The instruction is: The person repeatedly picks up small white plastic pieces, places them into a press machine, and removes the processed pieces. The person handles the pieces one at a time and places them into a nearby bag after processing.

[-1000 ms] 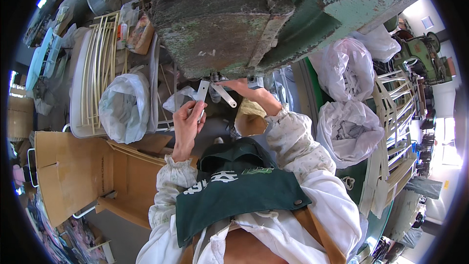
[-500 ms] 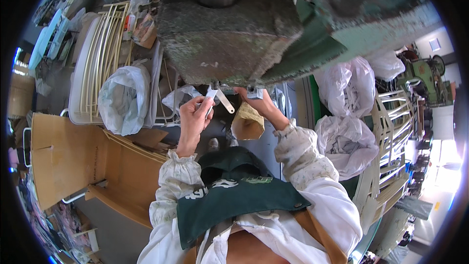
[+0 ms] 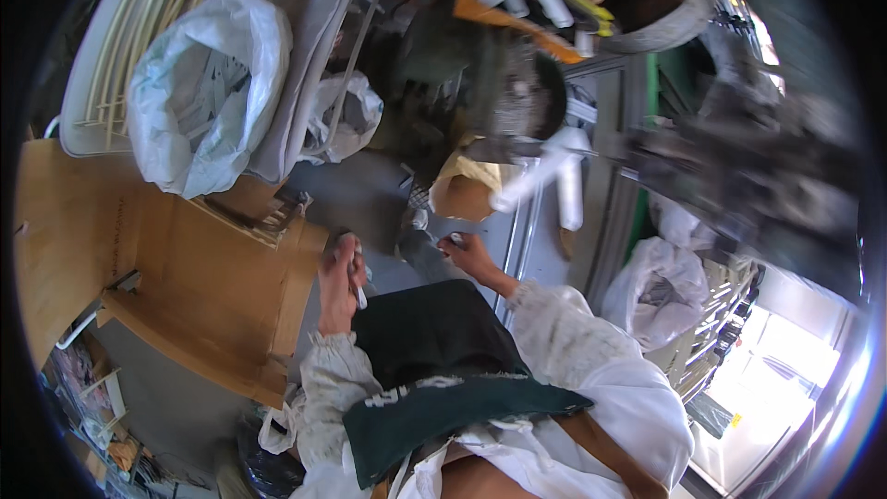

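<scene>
Pale slim strip [image 3: 361, 297], left of the frame's centre, shows only one end; the left hand [image 3: 336, 283] closes its fingers around the rest. Near centre, the right hand's [image 3: 474, 257] fingers bend, gripping what I cannot tell. Dark bulky machinery [image 3: 739, 162], right, is blurred.
</scene>
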`<state>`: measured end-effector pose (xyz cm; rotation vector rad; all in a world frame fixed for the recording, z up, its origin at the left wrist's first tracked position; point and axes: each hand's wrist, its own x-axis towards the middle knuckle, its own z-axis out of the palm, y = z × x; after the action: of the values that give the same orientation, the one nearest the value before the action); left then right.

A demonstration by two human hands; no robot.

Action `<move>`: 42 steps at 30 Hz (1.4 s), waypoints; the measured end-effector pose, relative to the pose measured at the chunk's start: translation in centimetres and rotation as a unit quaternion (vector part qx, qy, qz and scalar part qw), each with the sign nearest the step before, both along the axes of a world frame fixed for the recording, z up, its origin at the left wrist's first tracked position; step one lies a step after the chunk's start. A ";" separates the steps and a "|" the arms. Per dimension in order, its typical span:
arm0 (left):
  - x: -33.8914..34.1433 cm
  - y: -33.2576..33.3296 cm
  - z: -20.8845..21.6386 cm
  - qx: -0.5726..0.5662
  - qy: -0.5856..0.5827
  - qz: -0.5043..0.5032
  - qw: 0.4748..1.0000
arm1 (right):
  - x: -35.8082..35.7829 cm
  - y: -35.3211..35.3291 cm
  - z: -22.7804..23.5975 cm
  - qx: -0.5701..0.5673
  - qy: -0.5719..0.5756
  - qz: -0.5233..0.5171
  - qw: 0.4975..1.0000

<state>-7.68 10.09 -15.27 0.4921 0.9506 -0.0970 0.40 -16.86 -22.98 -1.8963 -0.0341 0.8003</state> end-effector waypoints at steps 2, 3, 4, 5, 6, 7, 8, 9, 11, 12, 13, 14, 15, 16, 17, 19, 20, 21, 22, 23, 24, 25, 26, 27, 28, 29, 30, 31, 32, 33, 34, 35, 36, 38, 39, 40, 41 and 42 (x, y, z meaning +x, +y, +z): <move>-5.4 -0.4 -6.4 -0.051 0.060 0.032 0.996 | -1.5 2.8 -10.2 -0.115 0.068 0.019 0.991; -7.9 -0.9 -9.5 -0.053 0.059 0.039 0.996 | -1.7 4.3 -15.7 -0.171 0.099 0.029 0.980; -9.6 -1.1 -12.5 -0.068 0.023 0.041 0.997 | -2.0 5.2 -21.7 -0.179 0.213 -0.011 0.960; -10.8 -1.3 -15.1 -0.073 0.024 0.039 0.996 | -1.4 6.2 -28.2 -0.183 0.323 -0.050 0.927; -11.8 -1.9 -17.3 -0.072 0.024 0.054 0.996 | -0.3 7.6 -33.6 -0.106 0.373 0.020 0.921; -11.9 -2.1 -20.0 -0.075 0.022 0.064 0.995 | 0.7 8.7 -38.8 -0.031 0.424 0.078 0.902; -11.3 -2.0 -22.6 -0.101 -0.010 0.075 0.992 | 2.1 9.7 -43.6 0.124 0.402 0.221 0.880; -10.9 -1.9 -24.8 -0.127 -0.043 0.090 0.987 | 3.2 10.6 -48.3 0.272 0.362 0.357 0.817; -10.3 -2.2 -28.1 -0.150 -0.082 0.090 0.981 | 4.8 11.6 -56.1 0.528 0.223 0.565 0.593; -9.5 -2.3 -29.4 -0.149 -0.091 0.078 0.981 | 5.2 11.4 -58.9 0.529 0.212 0.562 0.599; -8.6 -2.3 -30.9 -0.153 -0.108 0.064 0.980 | 6.1 10.6 -61.3 0.278 0.159 0.539 0.779; -7.6 -2.4 -32.0 -0.158 -0.136 0.044 0.977 | 6.2 9.5 -64.1 0.005 0.099 0.456 0.884; -6.8 -2.5 -32.3 -0.164 -0.168 0.033 0.972 | 6.6 8.2 -66.0 -0.273 0.032 0.334 0.902; -6.9 -2.2 -32.9 -0.133 -0.173 0.035 0.975 | 4.2 10.9 -69.7 -0.488 -0.027 0.203 0.849; -7.2 -2.4 -33.4 -0.148 -0.183 0.046 0.971 | 3.5 10.3 -70.9 -0.445 -0.007 0.170 0.879; -7.8 -2.5 -34.5 -0.193 -0.206 0.056 0.958 | 4.0 8.2 -72.9 -0.434 -0.030 0.145 0.889; -7.7 -2.1 -35.3 -0.205 -0.239 0.050 0.948 | 4.4 7.7 -73.8 -0.426 -0.053 0.134 0.893; -7.6 -1.8 -35.6 -0.220 -0.270 0.048 0.936 | 4.4 7.2 -74.1 -0.414 -0.078 0.125 0.898; -7.6 -1.6 -36.0 -0.234 -0.302 0.046 0.923 | 4.6 6.8 -74.3 -0.395 -0.088 0.114 0.907; -7.5 -1.7 -36.4 -0.230 -0.294 0.045 0.926 | 4.5 7.2 -74.6 -0.372 -0.113 0.094 0.916; -7.3 -1.5 -36.5 -0.225 -0.288 0.042 0.930 | 4.5 7.8 -74.8 -0.402 -0.154 0.112 0.896; -7.0 -1.3 -36.5 -0.220 -0.283 0.038 0.933 | 4.3 8.0 -74.7 -0.419 -0.170 0.126 0.883; -6.8 -1.3 -36.4 -0.229 -0.289 0.035 0.929 | 4.1 8.0 -74.3 -0.429 -0.177 0.132 0.876; -6.7 -1.3 -35.9 -0.222 -0.277 0.042 0.934 | 4.1 8.1 -73.6 -0.432 -0.193 0.134 0.871; -6.4 -1.3 -35.3 -0.216 -0.267 0.048 0.938 | 4.6 8.0 -72.7 -0.430 -0.219 0.131 0.866; -6.1 -1.1 -34.7 -0.210 -0.259 0.050 0.941 | 5.3 8.0 -71.7 -0.422 -0.257 0.125 0.860; -5.8 -1.1 -34.1 -0.179 -0.242 0.049 0.952 | 5.3 8.2 -70.3 -0.397 -0.298 0.118 0.860; -5.3 -1.3 -33.9 -0.149 -0.225 0.050 0.962 | 5.1 8.5 -68.1 -0.361 -0.336 0.113 0.863; -5.2 -1.5 -33.7 -0.120 -0.209 0.046 0.969 | 4.5 9.5 -65.7 -0.320 -0.248 0.082 0.911; -5.8 -1.6 -33.5 -0.114 -0.189 0.054 0.974 | 3.7 11.8 -61.7 -0.225 -0.069 0.005 0.972; -6.6 -1.5 -33.5 -0.113 -0.170 0.059 0.977 | 3.0 13.8 -56.9 -0.119 0.115 -0.107 0.980; -6.9 -1.8 -33.4 -0.117 -0.157 0.058 0.979 | 2.4 15.1 -51.3 -0.040 0.243 -0.197 0.949; -7.6 -2.4 -32.8 -0.124 -0.135 0.060 0.981 | 1.6 15.7 -45.3 0.012 0.324 -0.257 0.910; -7.1 -3.5 -27.1 -0.095 -0.153 -0.022 0.983 | -0.1 12.9 -33.6 0.115 0.282 -0.232 0.924; -7.0 -3.9 -24.0 -0.072 -0.166 -0.063 0.982 | -0.6 10.9 -25.7 0.205 0.291 -0.222 0.908; -6.5 -4.5 -21.3 -0.070 -0.195 -0.108 0.972 | -1.2 8.9 -17.4 0.203 0.232 -0.295 0.904; -5.5 -5.0 -17.9 -0.058 -0.202 -0.170 0.963 | -1.4 6.7 -10.3 0.202 0.171 -0.362 0.894; -4.3 -5.4 -13.8 -0.041 -0.210 -0.232 0.949 | -1.3 3.4 -4.7 0.144 0.110 -0.404 0.897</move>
<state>-11.99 4.69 -29.11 0.6224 0.3977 -0.4379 -0.86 -13.51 -27.66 -1.3364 0.6968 0.3884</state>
